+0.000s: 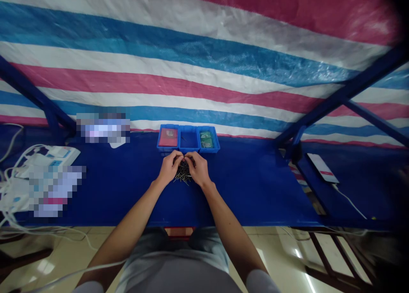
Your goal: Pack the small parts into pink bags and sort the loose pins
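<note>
A small pile of thin dark screws or pins (183, 174) lies on the blue table. My left hand (168, 168) rests at its left side, thumb and fingertips pinched together. From the right, my right hand (199, 169) comes in with its fingers pinched too, and the fingertips of both hands nearly meet over the far edge of the pile. Whatever is between the fingertips is too small to make out. Just beyond the hands stand three joined blue bins: the left bin (159, 144) holds a red packet, the middle bin (188, 148) a small dark piece, the right bin (217, 144) a green packet.
On the left lie white power strips (68, 155) with tangled cables, near blurred-out items. A phone (322, 168) on a white cable lies at the right. Blue frame bars (335, 92) and a striped tarp (198, 84) stand behind the table (255, 186).
</note>
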`<action>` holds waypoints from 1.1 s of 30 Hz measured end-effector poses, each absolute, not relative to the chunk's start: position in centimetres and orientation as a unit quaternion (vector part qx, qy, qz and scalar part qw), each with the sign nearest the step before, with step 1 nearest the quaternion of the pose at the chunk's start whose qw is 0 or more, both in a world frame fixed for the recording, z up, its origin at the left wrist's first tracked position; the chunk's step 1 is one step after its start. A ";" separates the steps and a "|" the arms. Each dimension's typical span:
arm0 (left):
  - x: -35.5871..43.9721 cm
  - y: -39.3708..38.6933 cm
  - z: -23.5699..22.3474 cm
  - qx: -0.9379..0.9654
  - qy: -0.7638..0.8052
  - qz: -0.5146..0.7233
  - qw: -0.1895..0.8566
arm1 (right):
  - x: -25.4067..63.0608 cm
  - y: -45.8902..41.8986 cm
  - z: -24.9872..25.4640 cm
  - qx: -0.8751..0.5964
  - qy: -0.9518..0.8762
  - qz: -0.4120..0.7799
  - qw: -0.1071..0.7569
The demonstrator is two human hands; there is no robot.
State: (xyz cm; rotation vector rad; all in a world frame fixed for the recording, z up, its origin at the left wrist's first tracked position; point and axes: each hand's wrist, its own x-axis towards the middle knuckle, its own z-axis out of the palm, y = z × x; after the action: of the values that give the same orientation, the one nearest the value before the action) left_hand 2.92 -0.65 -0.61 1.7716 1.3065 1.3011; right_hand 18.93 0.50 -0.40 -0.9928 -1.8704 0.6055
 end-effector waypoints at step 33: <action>2.9 -0.6 -0.7 0.666 0.502 0.484 0.264 | 19.1 0.2 0.2 -0.420 -0.757 0.251 0.433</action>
State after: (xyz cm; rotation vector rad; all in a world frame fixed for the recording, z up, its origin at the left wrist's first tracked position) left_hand 2.87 -0.64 -0.71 1.8012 1.3565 1.3075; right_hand 19.11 0.18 0.20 -1.0463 -1.8874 0.6258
